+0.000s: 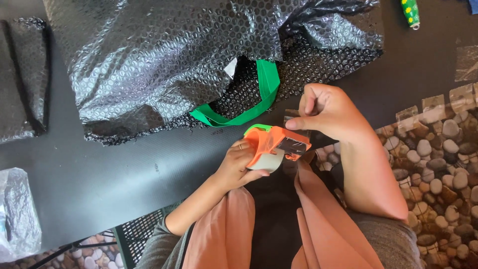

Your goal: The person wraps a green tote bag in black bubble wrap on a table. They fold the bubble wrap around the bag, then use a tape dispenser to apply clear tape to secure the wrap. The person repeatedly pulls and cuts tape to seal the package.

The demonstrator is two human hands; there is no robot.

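A dark table carries a big crumpled sheet of black bubble wrap with a green strap looping from beneath it. At the table's near edge, the left hand grips an orange tape dispenser (its pale roll showing underneath), while the right hand pinches a strip of clear tape just above the dispenser.

An orange tape dispenser with a green top edge and a pale tape roll — tilted, held off the black table's near edge, clear tape end drawn out.
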